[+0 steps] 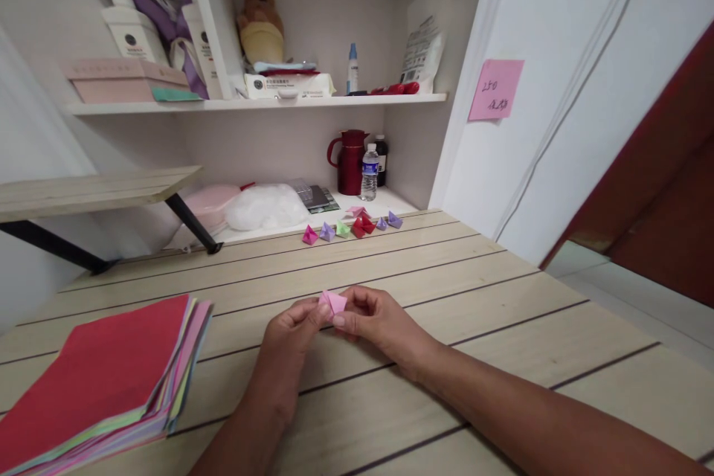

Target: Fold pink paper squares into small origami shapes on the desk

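A small pink folded paper (334, 302) is pinched between my two hands just above the slatted wooden table (480, 290). My left hand (295, 321) grips its left side between thumb and fingers. On the right side, my right hand (373, 318) closes thumb and fingertips on its lower edge. Farther back stands a row of several small folded paper pieces, among them a magenta one (309, 236), a green one (342, 229), a red one (362, 226) and a purple one (395, 219). A stack of coloured paper sheets (105, 364), red on top, lies to the left.
Behind the table, a white shelf (312, 100) holds a dark red jug (351, 163), a water bottle (369, 172) and a white plastic bag (266, 207). A small raised wooden stand (100, 190) with black legs is at the back left.
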Available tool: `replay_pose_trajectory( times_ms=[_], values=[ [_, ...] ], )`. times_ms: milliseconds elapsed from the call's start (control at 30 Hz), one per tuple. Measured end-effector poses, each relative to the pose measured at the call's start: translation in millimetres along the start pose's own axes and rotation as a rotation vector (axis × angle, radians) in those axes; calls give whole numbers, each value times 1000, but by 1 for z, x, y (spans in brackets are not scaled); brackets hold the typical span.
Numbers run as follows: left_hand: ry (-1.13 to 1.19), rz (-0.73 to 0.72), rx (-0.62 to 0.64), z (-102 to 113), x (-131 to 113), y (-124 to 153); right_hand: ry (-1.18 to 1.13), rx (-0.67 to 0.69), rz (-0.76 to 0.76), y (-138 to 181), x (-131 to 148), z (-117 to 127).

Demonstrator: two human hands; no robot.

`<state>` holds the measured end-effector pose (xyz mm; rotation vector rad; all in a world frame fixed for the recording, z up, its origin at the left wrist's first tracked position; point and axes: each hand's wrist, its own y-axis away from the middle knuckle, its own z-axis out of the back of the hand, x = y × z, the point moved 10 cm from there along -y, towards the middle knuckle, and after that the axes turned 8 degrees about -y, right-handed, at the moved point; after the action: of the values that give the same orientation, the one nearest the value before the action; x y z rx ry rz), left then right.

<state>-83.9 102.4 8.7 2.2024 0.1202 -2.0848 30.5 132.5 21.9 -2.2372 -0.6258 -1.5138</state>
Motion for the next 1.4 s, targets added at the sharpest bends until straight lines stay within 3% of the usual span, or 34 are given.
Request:
replay_pose_trajectory(
  times_ms=[267, 500, 800, 1100, 1300, 1400],
  values=[
    [-123, -47, -132, 9, -3, 0, 76, -77, -3, -4, -3, 8],
    [-109, -38, -53, -2, -4, 3, 190, -83, 65, -6, 0, 10],
    [-128, -59, -131, 3, -8, 5, 168, -99, 54, -6, 1, 11],
    [-150, -48, -131, 4, -5, 6, 122, -54, 6, -9, -8, 11],
    [-234, -121, -197, 10, -7, 3, 150, -114, 126, -7, 13, 28],
    [-275, -151, -202, 9, -11, 5, 258, -76, 160, -2, 22, 24]
  ],
)
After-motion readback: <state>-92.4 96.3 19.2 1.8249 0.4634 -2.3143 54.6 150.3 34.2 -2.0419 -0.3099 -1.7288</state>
